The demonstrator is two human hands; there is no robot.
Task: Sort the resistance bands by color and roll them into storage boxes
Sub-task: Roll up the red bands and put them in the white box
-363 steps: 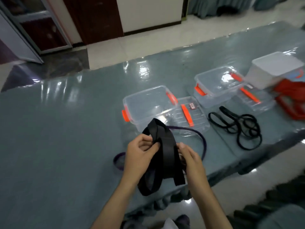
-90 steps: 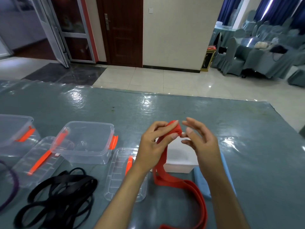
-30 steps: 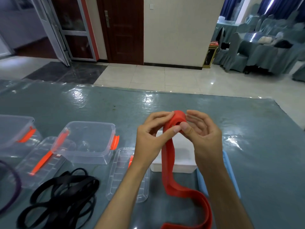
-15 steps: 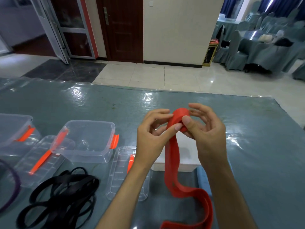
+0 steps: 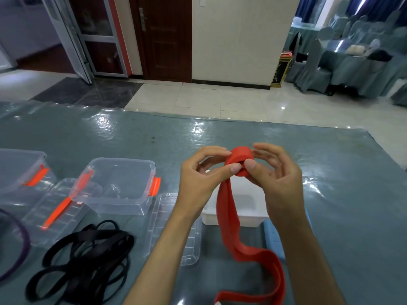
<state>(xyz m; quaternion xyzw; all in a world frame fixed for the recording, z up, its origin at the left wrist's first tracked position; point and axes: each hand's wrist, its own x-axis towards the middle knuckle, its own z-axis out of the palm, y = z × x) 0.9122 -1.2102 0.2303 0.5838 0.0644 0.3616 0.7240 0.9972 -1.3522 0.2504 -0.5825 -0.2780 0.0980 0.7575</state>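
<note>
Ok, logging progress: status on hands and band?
Left hand and right hand pinching red band, partly rolled. Tail trails over white box. Nothing blocking.

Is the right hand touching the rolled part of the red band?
Touching. In the head view the right hand has its thumb pressed on the front of the red band roll and fingers curled behind it; the left hand pinches the opposite side.

Red band [image 5: 226, 208], black bands [image 5: 83, 260].

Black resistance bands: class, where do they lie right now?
Head view, lower left: the black bands lie heaped on the table, in front of the clear box.
</note>
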